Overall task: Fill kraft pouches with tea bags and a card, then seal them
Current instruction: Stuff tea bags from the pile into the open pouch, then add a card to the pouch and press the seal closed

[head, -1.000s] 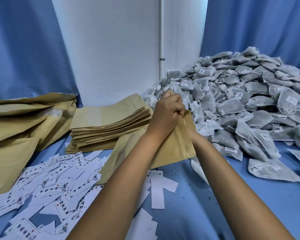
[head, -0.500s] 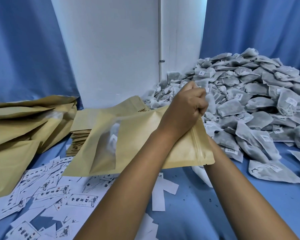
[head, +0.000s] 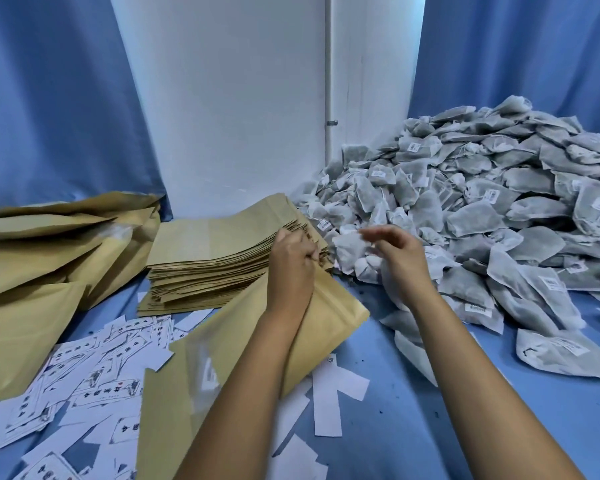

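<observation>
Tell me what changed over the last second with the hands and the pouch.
The right hand let go of the kraft pouch and moved right toward the tea bag pile, fingers open. The left hand still grips the pouch top, lowering it toward the cloth. The pouch stack and cards stayed put.

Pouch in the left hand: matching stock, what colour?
Kraft tan pouch, best in the head view.
</observation>
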### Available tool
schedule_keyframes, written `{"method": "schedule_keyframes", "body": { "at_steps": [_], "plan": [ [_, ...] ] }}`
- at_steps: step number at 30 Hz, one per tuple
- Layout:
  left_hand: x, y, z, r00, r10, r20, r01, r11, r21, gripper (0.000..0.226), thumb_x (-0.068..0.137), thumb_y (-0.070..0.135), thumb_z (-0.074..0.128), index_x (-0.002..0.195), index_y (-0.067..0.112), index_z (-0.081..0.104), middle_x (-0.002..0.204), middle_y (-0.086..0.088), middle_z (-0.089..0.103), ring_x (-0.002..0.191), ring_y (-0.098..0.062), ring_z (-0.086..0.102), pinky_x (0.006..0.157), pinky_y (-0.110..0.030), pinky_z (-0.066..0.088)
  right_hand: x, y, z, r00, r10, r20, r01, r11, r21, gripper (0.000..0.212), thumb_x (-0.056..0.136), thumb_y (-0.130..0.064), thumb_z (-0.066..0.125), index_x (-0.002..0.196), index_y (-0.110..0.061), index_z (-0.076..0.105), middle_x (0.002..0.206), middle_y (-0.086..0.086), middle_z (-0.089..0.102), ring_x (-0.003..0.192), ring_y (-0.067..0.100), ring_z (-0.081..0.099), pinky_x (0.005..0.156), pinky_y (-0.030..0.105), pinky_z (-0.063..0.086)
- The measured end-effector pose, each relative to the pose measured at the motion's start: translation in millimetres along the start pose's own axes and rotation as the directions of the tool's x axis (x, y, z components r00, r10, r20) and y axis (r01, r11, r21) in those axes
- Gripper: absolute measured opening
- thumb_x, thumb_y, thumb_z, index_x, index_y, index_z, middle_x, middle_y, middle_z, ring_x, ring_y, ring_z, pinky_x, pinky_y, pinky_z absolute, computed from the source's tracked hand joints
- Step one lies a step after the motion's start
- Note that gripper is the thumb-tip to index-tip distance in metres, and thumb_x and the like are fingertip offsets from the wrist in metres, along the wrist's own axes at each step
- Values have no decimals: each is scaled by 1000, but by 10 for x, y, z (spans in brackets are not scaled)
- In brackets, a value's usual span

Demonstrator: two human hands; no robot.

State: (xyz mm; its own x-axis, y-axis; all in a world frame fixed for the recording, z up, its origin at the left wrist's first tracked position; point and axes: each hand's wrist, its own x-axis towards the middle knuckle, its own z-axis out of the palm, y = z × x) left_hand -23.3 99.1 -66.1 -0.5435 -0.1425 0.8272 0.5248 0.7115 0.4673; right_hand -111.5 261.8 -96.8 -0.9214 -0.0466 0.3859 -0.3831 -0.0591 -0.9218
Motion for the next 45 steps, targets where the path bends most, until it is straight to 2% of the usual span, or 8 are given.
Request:
{"method": "schedule_keyframes", "body": {
  "at_steps": [3, 8, 18, 22, 26, 31, 39, 45],
  "plan": [
    [-105, -57, 94, 1000, 19, 2, -19, 999, -42, 26, 56, -21, 41, 45, 1, 51, 53, -11, 47, 67, -24, 40, 57, -19, 22, -104, 172, -274, 982, 66, -179, -182, 615, -768, 54, 79, -29, 68, 130, -31, 50, 143, 7, 40, 132, 32, 34, 104, 42, 34],
    [-262, -86, 314, 988, 125, 94, -117, 989, -85, 28, 60, -23, 46, 45, 1, 48, 55, -8, 43, 67, -23, 37, 59, -20, 27, -247, 537, -411, 972, 104, -210, -234, 343, -910, 68, 80, -28, 68, 141, -22, 39, 141, 12, 41, 125, 36, 37, 100, 42, 34],
    [-441, -251, 541, 995, 29, 92, -13, 985, -174, 29, 61, -23, 45, 48, 3, 46, 60, 2, 37, 73, -12, 31, 64, -13, 28, -152, 216, -264, 926, 72, -370, -146, 973, -176, 20, 83, -12, 62, 102, -14, 60, 90, 5, 68, 85, 27, 63, 75, 37, 48],
    [-386, -238, 507, 998, -44, 52, 54, 975, -214, 32, 59, -26, 43, 46, 3, 46, 57, -7, 42, 72, -16, 35, 61, -16, 30, -261, -46, -218, 890, 443, 111, -423, 708, 565, 25, 86, 1, 50, 73, -2, 71, 72, 9, 67, 62, 16, 67, 59, 24, 55],
    [-326, -130, 436, 999, -28, -19, 22, 967, -255, 27, 56, -20, 39, 44, 4, 45, 55, -5, 41, 70, -17, 37, 62, -18, 30, -456, -91, -14, 783, 457, 422, -569, 801, 187, 19, 79, 13, 51, 81, 3, 67, 79, 14, 68, 68, 18, 66, 63, 24, 54],
    [-312, -93, 393, 999, -11, -37, 1, 965, -263, 26, 54, -18, 39, 43, 4, 45, 55, -5, 41, 69, -18, 37, 63, -17, 30, -503, -17, 304, 771, 389, 505, 83, 724, -685, 33, 92, -1, 44, 62, -11, 39, 60, 2, 38, 59, 9, 32, 51, 16, 27],
    [-269, -133, 324, 995, -34, -95, 7, 962, -273, 29, 55, -19, 38, 47, 8, 46, 58, -2, 42, 70, -18, 38, 64, -16, 30, -497, -254, -2, 873, 186, 451, -205, 979, -7, 16, 85, -13, 68, 74, -24, 69, 67, -11, 63, 65, 8, 63, 65, 27, 56],
    [-265, 14, 436, 997, 78, -22, -80, 937, -340, 25, 52, -18, 39, 44, 4, 47, 57, -1, 39, 71, -14, 35, 62, -20, 31, -528, -246, 469, 955, 242, 170, -102, 809, -578, 44, 77, 27, 33, 67, -14, 43, 63, 7, 34, 50, 13, 43, 42, 12, 32]
  ]
}}
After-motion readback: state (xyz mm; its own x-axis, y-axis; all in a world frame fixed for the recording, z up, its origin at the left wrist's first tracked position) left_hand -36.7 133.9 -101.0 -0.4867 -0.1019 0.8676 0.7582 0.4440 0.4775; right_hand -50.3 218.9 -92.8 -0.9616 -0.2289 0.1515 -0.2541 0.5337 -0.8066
